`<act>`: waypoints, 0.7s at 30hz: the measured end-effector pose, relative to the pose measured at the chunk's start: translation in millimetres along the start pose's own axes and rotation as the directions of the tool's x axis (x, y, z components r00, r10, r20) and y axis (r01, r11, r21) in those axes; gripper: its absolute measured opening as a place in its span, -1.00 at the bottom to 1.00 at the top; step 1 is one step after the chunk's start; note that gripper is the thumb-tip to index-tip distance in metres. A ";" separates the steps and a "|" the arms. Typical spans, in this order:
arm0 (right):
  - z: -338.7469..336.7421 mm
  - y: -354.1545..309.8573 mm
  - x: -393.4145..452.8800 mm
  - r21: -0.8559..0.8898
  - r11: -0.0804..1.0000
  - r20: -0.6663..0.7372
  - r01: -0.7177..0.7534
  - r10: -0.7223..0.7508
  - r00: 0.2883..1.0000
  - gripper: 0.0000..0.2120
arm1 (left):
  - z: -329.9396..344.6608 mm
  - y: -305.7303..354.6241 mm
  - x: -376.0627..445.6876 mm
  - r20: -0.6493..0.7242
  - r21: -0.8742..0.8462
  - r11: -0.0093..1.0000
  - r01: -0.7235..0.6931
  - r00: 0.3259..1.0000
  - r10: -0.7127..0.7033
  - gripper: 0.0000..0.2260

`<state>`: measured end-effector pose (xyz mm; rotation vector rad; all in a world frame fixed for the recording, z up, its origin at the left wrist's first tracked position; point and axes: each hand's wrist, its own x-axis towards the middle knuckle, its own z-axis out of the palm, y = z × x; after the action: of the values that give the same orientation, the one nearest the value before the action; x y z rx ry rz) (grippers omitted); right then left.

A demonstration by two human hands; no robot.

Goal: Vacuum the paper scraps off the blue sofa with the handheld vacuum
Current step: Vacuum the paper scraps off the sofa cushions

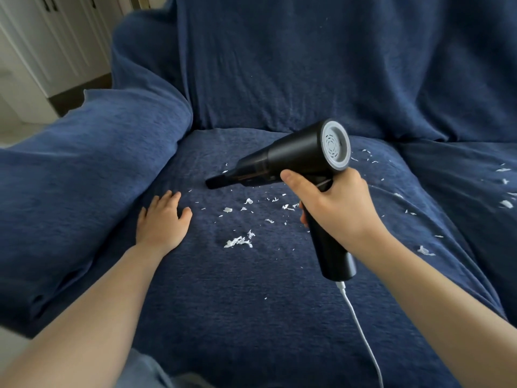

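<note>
Left hand (163, 219) flat beside scraps (238, 242); cable (361, 329) trailing.

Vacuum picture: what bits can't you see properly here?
- Head view: the handheld vacuum handle's middle is hidden by the right hand gripping it.
- The white cord runs off the bottom edge; where it plugs in is unseen.
- The blue sofa is cut off at the right edge, so more paper scraps may lie beyond.
- Under the left hand, flat on the seat, nothing shows.

Paper scraps (239, 242) lay on the sofa (251, 303) seat between a left hand (163, 219) pressed flat and a right hand (333, 205) holding the vacuum (293, 158) above them.
</note>
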<state>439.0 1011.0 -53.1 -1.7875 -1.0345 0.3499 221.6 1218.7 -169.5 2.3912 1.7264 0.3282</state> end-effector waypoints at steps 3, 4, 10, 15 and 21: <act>12.1 -4.3 2.2 0.076 0.997 0.066 -0.010 0.005 0.998 -0.48 | -2.8 -2.5 -1.0 0.000 -0.010 1.000 -0.013 1.000 0.013 -0.50; 16.2 -6.6 2.8 0.062 0.998 0.084 -0.009 0.004 0.996 -0.49 | -3.5 -2.7 -0.9 -0.001 -0.012 1.000 -0.014 1.000 0.014 -0.50; 27.2 -13.8 17.4 -0.055 0.998 0.046 0.029 -0.027 0.999 -0.56 | -2.1 0.6 0.9 -0.011 -0.022 1.000 0.009 1.000 -0.009 -0.45; 33.2 -11.2 31.9 -0.069 0.997 -0.002 0.032 -0.033 0.999 -0.57 | -1.0 -1.4 3.0 0.001 -0.012 1.000 0.016 1.000 -0.016 -0.45; 37.7 -0.9 49.4 -0.099 0.994 -0.092 0.036 -0.045 0.995 -0.53 | 0.1 -4.6 4.3 0.006 0.015 1.000 0.006 1.000 -0.006 -0.45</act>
<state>443.6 1072.8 -59.1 -1.8484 -1.0344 0.1911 218.7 1224.2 -170.5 2.3944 1.7389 0.3077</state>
